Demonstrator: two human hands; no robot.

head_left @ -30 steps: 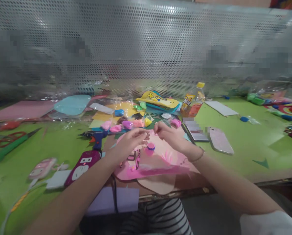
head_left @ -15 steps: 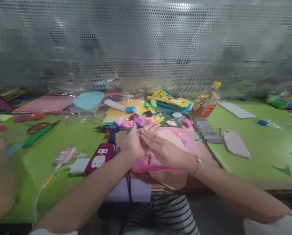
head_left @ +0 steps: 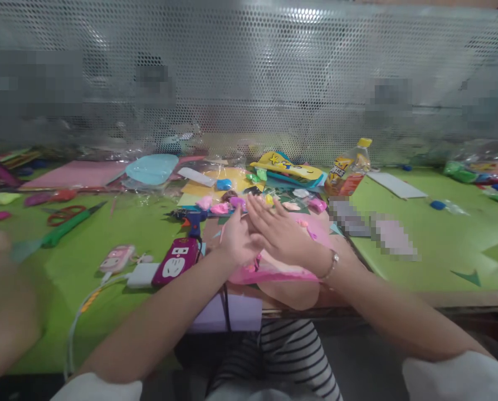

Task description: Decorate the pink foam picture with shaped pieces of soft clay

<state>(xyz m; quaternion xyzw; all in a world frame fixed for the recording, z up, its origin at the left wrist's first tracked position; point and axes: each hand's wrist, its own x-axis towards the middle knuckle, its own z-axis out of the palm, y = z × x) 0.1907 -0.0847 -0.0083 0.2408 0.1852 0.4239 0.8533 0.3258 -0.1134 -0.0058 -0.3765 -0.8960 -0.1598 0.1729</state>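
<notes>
My left hand (head_left: 237,238) is turned palm up over the table, partly hidden beneath the other hand. Across it lies my right hand (head_left: 279,233), palm down, with its fingers straight and flat. The palms touch, and whether anything sits between them is hidden. Under both hands is a pink sheet (head_left: 293,274) bearing small pink and orange clay-like pieces (head_left: 311,234). Just beyond the fingertips, several small packets of coloured clay (head_left: 220,208) lie in a row, with a yellow one (head_left: 269,199) among them.
Left of my hands are a blue glue gun (head_left: 194,223), a purple power bank (head_left: 177,262) with a white cable, a green cutter (head_left: 65,228) and scissors (head_left: 67,215). A bottle (head_left: 349,167) stands at the back right. Another person's arm (head_left: 6,312) reaches in at far left.
My right hand has shifted over the left one, its fingers now pointing further up and away. The palms stay together. The whole view has moved slightly.
</notes>
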